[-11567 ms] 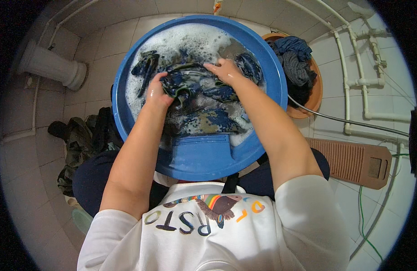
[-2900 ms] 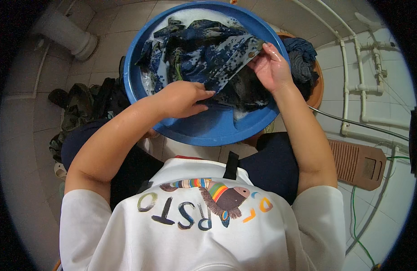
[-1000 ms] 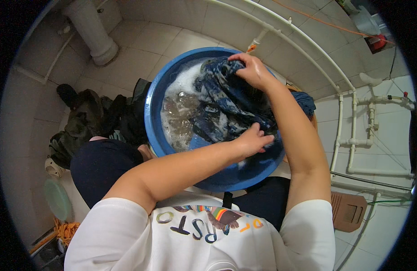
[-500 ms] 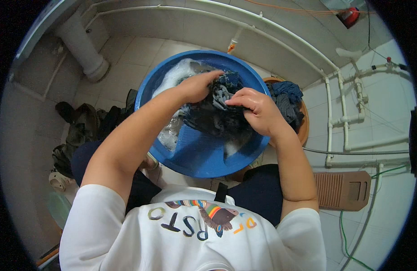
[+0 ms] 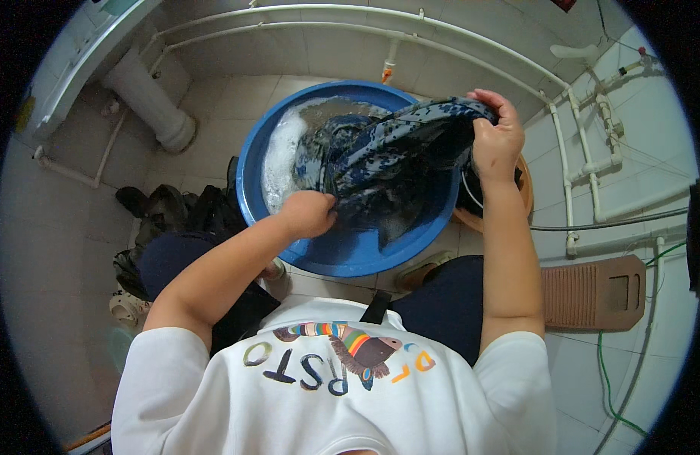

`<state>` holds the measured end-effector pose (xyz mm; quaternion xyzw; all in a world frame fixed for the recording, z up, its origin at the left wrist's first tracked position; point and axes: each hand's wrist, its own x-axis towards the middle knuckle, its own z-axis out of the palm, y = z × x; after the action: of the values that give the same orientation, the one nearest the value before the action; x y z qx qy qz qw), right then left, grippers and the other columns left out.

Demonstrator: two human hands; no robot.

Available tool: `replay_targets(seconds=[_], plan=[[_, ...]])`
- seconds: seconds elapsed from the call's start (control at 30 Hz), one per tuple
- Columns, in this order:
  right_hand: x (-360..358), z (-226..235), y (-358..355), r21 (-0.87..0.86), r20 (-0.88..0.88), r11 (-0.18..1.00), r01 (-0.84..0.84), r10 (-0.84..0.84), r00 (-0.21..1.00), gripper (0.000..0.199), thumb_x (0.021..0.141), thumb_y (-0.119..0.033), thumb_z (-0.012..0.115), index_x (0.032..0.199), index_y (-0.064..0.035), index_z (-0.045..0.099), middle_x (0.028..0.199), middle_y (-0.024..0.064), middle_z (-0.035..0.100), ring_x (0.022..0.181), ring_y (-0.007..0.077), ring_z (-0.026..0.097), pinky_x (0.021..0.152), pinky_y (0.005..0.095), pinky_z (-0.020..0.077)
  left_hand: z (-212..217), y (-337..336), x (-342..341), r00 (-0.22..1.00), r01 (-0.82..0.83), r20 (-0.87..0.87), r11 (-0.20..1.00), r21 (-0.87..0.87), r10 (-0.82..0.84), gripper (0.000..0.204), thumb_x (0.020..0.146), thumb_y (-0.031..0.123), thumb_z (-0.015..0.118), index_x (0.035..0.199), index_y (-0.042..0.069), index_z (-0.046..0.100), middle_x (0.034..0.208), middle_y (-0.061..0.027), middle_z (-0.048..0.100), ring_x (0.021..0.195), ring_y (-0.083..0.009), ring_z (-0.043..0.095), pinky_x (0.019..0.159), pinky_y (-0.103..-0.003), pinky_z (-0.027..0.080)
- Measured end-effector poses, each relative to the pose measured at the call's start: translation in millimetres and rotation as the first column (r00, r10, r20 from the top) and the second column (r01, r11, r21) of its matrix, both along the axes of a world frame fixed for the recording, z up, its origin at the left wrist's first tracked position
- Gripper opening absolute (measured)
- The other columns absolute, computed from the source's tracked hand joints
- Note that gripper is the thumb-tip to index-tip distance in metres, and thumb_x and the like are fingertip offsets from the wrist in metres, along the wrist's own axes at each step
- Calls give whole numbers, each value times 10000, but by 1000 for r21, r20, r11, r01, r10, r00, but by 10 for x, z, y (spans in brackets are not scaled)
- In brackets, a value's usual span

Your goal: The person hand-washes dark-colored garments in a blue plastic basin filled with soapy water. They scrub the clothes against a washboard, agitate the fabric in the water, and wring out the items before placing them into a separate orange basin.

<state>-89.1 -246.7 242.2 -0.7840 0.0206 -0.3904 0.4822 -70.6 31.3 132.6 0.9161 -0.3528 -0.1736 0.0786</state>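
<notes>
Brown washboard (image 5: 588, 294) | orange basin (image 5: 527, 191) partly blocked | left grip (image 5: 309, 213), right grip (image 5: 499, 144): clutching camouflage cloth (image 5: 399, 152)

Left side: a white column-shaped pedestal (image 5: 154, 105) stands on beige floor tiles (image 5: 222, 98), with a heap of dark olive and black cloth (image 5: 165, 214) nearer by and a cream perforated clog (image 5: 127, 309) just beside the heap. Far side: two white plastic pipes (image 5: 327, 8) run along the wall (image 5: 289, 49), a small orange-handled valve (image 5: 386, 76) below them. Right side: a brown ribbed rectangular washboard (image 5: 581, 296), a thin green cord (image 5: 606, 379) near its lower edge, a flexible grey hose (image 5: 615, 224) above it; a round orange-brown basin (image 5: 527, 193) partly hidden.
</notes>
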Motion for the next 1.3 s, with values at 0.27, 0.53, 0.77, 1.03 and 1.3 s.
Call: replay_targets(seconds=[0.27, 0.53, 0.77, 1.03, 1.3], plan=[[-49, 27, 30, 394, 49, 834, -388, 402, 914, 343, 719, 19, 579, 1054, -21, 515, 995, 70, 564, 912, 131, 530, 827, 242, 405, 480, -384, 460, 972, -182, 24, 809, -559, 236, 224, 798, 139, 542, 1005, 54, 552, 902, -164, 584, 824, -266, 572, 707, -338, 456], [-128, 56, -49, 352, -96, 786, -508, 570, 816, 381, 712, -85, 658, 1054, -26, 502, 973, 73, 572, 908, 142, 533, 819, 247, 410, 332, -488, 954, 981, 25, -171, 925, -378, -96, 491, 738, 9, 503, 1217, 89, 429, 1096, -156, 547, 991, -268, 535, 861, -338, 402], [116, -213, -569, 314, -227, 937, -151, 228, 947, 314, 693, -83, 634, 981, -16, 528, 897, 70, 574, 798, 143, 539, 728, 253, 426, 754, 117, 1267, 881, -463, -389, 654, -598, 267, 253, 888, 278, 457, 922, 57, 575, 817, -63, 574, 778, -178, 530, 759, -330, 419], [83, -232, -689, 135, -628, 875, -466, 439, 643, 636, 632, -416, 707, 1129, -64, 526, 1055, 136, 556, 984, 218, 510, 833, 346, 398, 975, 346, 1143, 629, -742, -766, 192, -643, -133, 185, 814, 262, 570, 844, 80, 581, 797, -37, 595, 737, -162, 571, 753, -329, 446], [107, -289, -383, 426, -544, 834, -351, 546, 638, 238, 734, -218, 650, 904, -75, 563, 887, 37, 609, 748, 119, 555, 788, 263, 415, 565, 183, 651, 342, -938, -841, -95, -334, -419, 318, 777, 327, 581, 937, 53, 599, 981, -126, 606, 960, -294, 536, 916, -443, 360]])
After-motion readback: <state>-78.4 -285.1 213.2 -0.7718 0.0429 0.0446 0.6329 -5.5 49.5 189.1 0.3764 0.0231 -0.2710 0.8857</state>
